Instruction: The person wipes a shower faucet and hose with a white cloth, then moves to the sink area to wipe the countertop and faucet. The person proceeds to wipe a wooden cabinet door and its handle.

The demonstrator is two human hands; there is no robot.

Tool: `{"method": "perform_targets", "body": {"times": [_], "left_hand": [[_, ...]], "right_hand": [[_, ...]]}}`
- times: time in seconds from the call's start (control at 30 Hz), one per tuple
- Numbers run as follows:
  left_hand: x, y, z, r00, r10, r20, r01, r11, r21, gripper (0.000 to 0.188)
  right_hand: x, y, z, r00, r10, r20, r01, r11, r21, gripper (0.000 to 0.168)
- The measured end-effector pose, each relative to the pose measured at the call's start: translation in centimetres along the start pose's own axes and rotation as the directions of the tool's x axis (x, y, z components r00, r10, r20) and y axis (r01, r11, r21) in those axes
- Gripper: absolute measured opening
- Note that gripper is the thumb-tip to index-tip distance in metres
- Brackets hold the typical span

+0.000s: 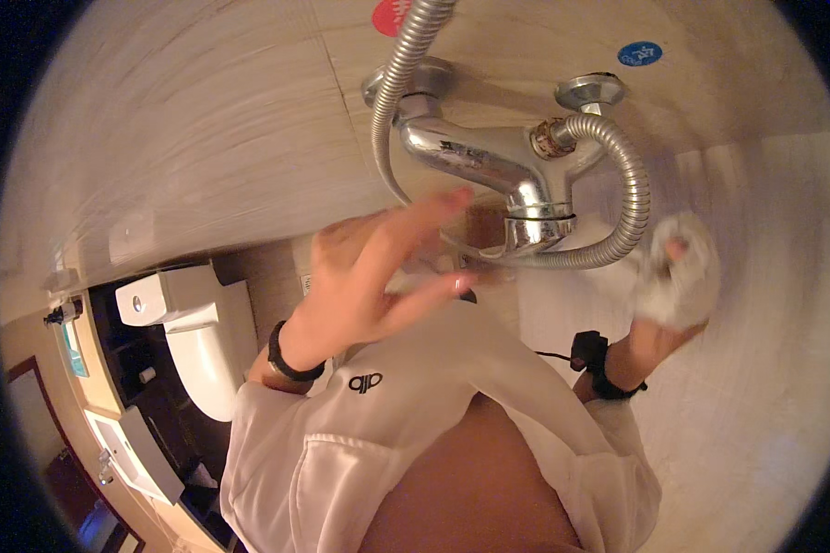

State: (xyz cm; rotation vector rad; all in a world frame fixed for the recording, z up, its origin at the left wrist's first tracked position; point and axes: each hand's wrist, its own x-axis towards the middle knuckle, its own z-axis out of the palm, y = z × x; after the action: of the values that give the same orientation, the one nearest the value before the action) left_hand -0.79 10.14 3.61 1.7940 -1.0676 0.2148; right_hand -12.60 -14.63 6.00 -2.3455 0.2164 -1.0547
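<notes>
In front of me a chrome shower mixer tap (484, 155) is fixed to the tiled wall. A ribbed metal shower hose (633, 200) loops from it. My left hand (373, 269), with a black band at the wrist, is just left of the tap's lower end. Its thumb and fingers are spread with nothing between them; it is slightly blurred. To the right of the hose, my right hand (664, 332) is bunched in a white cloth (692, 276) that covers most of its fingers. One fingertip shows through a fold. The cloth seems close to the pale wall surface; contact cannot be told.
A red round sticker (389, 17) and a blue oval sticker (640, 53) mark the wall above the tap. A white toilet (200, 345) stands at the left, with a white washbasin (135, 453) below it in view. A black device (598, 366) with a cable is strapped to my right wrist.
</notes>
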Motion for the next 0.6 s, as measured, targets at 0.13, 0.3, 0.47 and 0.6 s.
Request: {"method": "perform_targets", "body": {"times": [0.13,0.3,0.47,0.6], "left_hand": [[0.4,1.7,0.4,0.959,0.281,-0.03,-0.282,0.958,-0.044,0.048],[-0.4,0.8,0.3,0.914,0.407,0.005,-0.403,0.904,0.139,0.045],[1.6,-1.2,0.1,0.935,0.274,-0.224,-0.25,0.96,0.129,0.039],[4.5,-0.2,3.8,0.945,0.135,-0.298,-0.173,0.979,-0.105,0.031]], "right_hand": [[-3.8,-1.5,1.2,0.954,0.249,0.166,-0.276,0.946,0.17,0.046],[-4.9,-4.4,2.6,0.875,0.023,0.483,-0.223,0.906,0.361,0.049],[-3.6,-4.7,3.1,0.975,0.037,0.218,-0.154,0.822,0.548,0.056],[-4.8,-4.5,2.9,0.988,0.154,0.02,-0.136,0.797,0.588,0.049]]}}
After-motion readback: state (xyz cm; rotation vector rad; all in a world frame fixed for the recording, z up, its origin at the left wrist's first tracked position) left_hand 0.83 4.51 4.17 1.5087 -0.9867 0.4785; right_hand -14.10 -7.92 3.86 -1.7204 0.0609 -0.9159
